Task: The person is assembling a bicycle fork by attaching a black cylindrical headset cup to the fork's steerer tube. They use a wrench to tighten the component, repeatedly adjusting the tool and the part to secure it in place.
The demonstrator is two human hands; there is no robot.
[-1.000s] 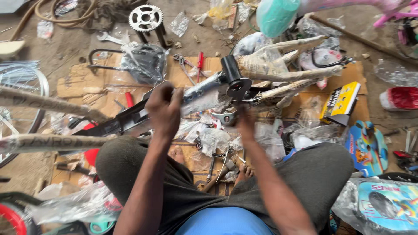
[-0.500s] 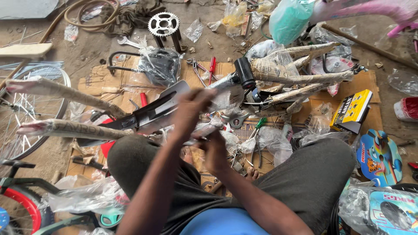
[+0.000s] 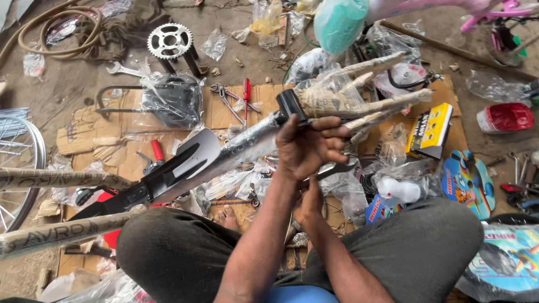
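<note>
A wrapped bicycle frame (image 3: 247, 143) lies across the seated person's lap, its paper-bound tubes running out to both sides, so the joint near the black collar sits right in front of the chest where it is easiest to work on. The left hand (image 3: 309, 148) is closed around the frame just below that collar, fingers (image 3: 331, 134) curled over the top, probably to steady it. The right hand (image 3: 309, 205) sits underneath, mostly hidden by the left forearm; it seems to grip a flat metal spanner (image 3: 334, 170) poking out to the right, though I cannot tell how tightly. A grey mudguard (image 3: 196, 154) rides on the frame further left. On the cardboard (image 3: 224, 109) beyond lie pliers (image 3: 227, 101) and a red screwdriver (image 3: 246, 95), with a chainwheel (image 3: 169, 41) further off on the floor.
</note>
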